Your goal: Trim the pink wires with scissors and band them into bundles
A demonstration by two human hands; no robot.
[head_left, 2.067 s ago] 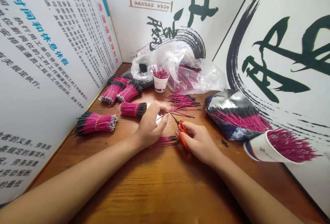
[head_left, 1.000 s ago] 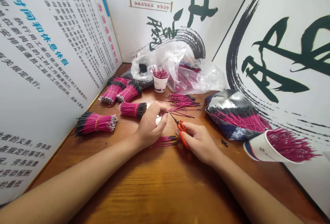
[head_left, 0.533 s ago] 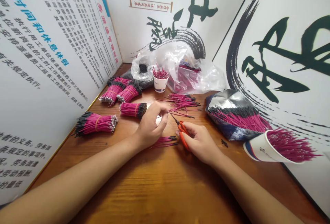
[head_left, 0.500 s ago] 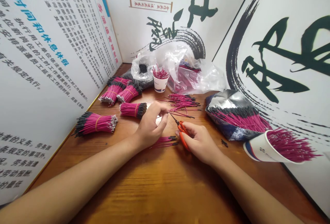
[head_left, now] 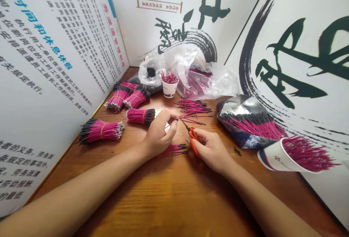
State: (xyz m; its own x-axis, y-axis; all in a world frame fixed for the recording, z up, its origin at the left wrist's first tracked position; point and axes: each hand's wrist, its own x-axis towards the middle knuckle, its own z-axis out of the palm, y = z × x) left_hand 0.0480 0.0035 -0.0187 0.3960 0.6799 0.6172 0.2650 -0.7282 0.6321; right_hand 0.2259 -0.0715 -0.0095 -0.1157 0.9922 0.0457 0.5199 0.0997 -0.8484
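Note:
My left hand (head_left: 163,129) is closed in a pinch above the middle of the table. A thin dark end shows at its fingertips; it looks like the tip of a wire, mostly hidden by the fingers. My right hand (head_left: 211,146) is wrapped round a pair of orange-handled scissors (head_left: 194,143). Their dark, narrow blades point up and left, close to the left fingertips. Under and between the hands lies a small row of magenta wires (head_left: 174,151) with black ends. Just beyond is a loose pile of similar wires (head_left: 192,108).
Banded wire bundles (head_left: 102,130) lie on the left. A paper cup (head_left: 169,91) of wires and clear plastic bags (head_left: 218,82) stand at the back. At right are an open foil bag (head_left: 240,102), a tilted cup (head_left: 275,155) full of wires, and small black scraps (head_left: 237,152). Printed panels surround the table.
The hands have barely moved. The scissors have shifted very slightly to the right, and the dark end at the left fingertips sits a little differently.

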